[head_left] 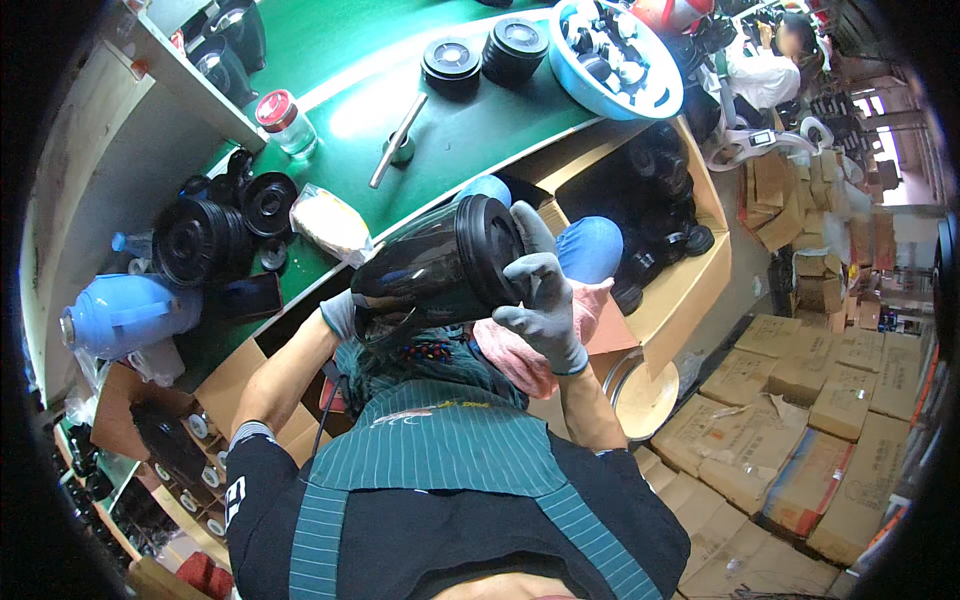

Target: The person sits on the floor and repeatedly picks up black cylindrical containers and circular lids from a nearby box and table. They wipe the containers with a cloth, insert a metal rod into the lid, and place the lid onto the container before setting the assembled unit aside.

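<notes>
A dark, glossy see-through jug (415, 272) lies tilted on its side above my lap, its round end to the right. My left hand (341, 314) supports it at the left end; most of its gloved fingers are hidden behind the jug. A ribbed black lid (488, 250) sits on the right end. My right hand (545, 300), in a grey glove, has its fingertips spread around the rim of this lid. Below the lid, a pink cloth (510, 357) lies over my leg.
On the green bench (350, 190) stand black lid stacks (515, 48), a blue basin (625, 100) of small parts, a metal T-shaped tool (398, 145), and a red-capped jar (285, 122). An open carton (690, 270) holds dark jugs at right. Flat cartons (760, 450) cover the floor.
</notes>
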Motion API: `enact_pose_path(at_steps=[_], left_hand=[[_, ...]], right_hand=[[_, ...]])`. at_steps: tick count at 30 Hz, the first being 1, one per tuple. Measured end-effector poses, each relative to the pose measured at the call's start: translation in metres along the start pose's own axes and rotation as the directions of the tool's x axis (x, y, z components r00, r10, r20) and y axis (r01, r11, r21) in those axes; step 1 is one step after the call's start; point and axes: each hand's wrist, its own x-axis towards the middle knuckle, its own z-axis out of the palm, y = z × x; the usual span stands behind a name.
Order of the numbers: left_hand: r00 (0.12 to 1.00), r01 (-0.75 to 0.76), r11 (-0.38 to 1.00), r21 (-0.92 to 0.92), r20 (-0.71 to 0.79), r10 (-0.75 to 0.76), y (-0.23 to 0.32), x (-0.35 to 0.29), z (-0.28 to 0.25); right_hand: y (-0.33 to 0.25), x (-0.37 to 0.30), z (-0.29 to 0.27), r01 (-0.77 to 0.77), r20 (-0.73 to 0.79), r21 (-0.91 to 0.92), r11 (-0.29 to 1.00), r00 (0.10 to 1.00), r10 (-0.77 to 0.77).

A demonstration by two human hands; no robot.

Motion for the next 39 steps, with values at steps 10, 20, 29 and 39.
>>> enact_pose_path(at_steps=[10, 20, 29, 39], left_hand=[[0.991, -0.106, 0.988, -0.11, 0.064, 0.114, -0.029, 0.006, -0.001], [0.974, -0.221, 0.972, 0.081, 0.066, 0.216, -0.012, 0.021, 0.014], [0.616, -0.252, 0.178, 0.951, 0.016, 0.787, 0.139, -0.012, 0.026], [0.893, -0.375, 0.91, -0.174, -0.331, 0.305, 0.051, -0.005, 0.007]], right_hand=[[-0.017, 0.001, -0.005, -0.199, -0.086, 0.02, 0.98, 0.976, 0.2], [-0.054, 0.022, -0.033, 0.156, 0.242, -0.286, 0.945, 0.966, -0.086], [-0.003, -0.039, -0.038, -0.419, -0.238, -0.079, 0.905, 0.889, 0.391], [-0.011, -0.026, -0.015, -0.034, -0.049, -0.308, 0.951, 0.999, 0.02]])
